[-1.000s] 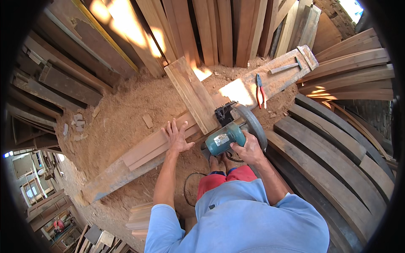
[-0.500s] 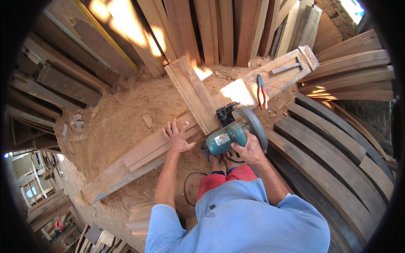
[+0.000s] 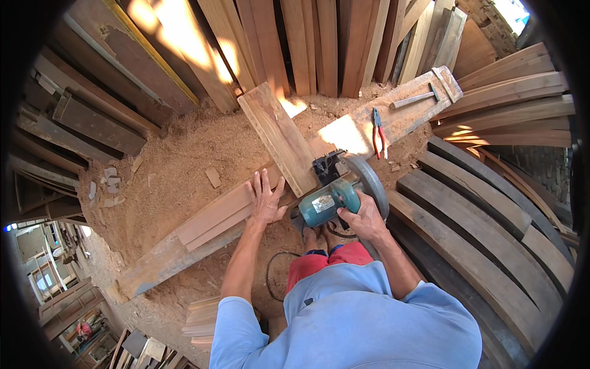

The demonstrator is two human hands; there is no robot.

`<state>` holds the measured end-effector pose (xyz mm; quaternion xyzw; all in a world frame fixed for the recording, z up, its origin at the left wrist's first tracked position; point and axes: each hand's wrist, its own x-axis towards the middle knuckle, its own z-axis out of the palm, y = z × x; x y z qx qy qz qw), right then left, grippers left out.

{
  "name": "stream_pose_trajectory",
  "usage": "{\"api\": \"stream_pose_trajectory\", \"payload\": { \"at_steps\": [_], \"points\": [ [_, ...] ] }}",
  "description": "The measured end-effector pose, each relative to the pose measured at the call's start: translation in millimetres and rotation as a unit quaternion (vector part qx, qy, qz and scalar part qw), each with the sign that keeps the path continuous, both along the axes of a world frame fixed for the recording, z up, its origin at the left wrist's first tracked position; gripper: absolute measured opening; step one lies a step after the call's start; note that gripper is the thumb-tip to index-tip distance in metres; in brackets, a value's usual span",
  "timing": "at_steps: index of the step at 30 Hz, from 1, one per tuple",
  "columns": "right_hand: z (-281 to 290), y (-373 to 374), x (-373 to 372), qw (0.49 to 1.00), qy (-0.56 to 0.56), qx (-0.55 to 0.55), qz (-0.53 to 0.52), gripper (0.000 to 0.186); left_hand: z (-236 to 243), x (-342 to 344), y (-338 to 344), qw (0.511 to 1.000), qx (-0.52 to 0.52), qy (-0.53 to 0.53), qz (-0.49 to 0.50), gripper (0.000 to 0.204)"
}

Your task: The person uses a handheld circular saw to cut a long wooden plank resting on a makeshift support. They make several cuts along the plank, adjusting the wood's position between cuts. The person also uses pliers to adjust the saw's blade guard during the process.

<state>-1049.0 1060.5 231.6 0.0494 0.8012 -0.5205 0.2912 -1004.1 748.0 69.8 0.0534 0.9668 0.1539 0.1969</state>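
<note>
My right hand (image 3: 367, 216) is wrapped round the rear handle of a teal circular saw (image 3: 326, 202), whose grey round guard (image 3: 370, 184) faces right. My left hand (image 3: 267, 198) lies with fingers spread on reddish wooden strips (image 3: 212, 220), just left of the saw. A short, wide wooden board (image 3: 278, 135) crosses over the strips, its near end close to the saw's black base. Under them runs a long plank (image 3: 150, 265), slanting from lower left to upper right. The blade cannot be seen.
Red-handled pliers (image 3: 378, 136) and a hammer (image 3: 414, 100) rest on the plank's far right part. Upright boards (image 3: 301, 49) lean along the back. Stacked dark timbers (image 3: 467, 240) fill the right side. A black cord (image 3: 270, 277) lies on the sawdust-covered ground near my feet.
My left hand has slid slightly right along the strips, toward the crossing board, and its fingers lie flatter. My right hand keeps its grip on the saw, which has barely moved.
</note>
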Motion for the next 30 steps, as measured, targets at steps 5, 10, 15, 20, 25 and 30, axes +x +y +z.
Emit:
{"api": "stream_pose_trajectory", "payload": {
  "at_steps": [5,10,15,20,25,30],
  "points": [
    [3.0,0.0,-2.5,1.0,-0.007,0.0,0.009,0.033,2.1,-2.2,2.5,1.0,-0.019,-0.016,-0.002,0.119],
    [8.4,-2.9,-4.5,1.0,-0.019,0.004,0.008,0.036,2.0,-3.1,1.8,0.999,-0.029,-0.035,-0.002,0.118],
    [14.0,-4.4,-7.6,1.0,-0.027,-0.007,0.008,0.039,1.1,-3.6,2.0,0.998,-0.043,-0.038,-0.005,0.118],
    [14.8,-5.5,-7.1,0.999,-0.027,0.007,0.015,0.04,0.1,-2.9,2.3,0.998,-0.047,-0.03,-0.005,0.117],
    [9.6,-2.1,-6.8,0.999,-0.028,-0.004,0.016,0.04,-0.1,-4.4,1.9,0.998,-0.042,-0.042,-0.001,0.119],
    [5.0,-1.4,-4.0,1.0,-0.018,-0.023,-0.001,0.039,5.0,-2.2,-3.7,0.996,-0.039,-0.046,0.061,0.126]
  ]
}}
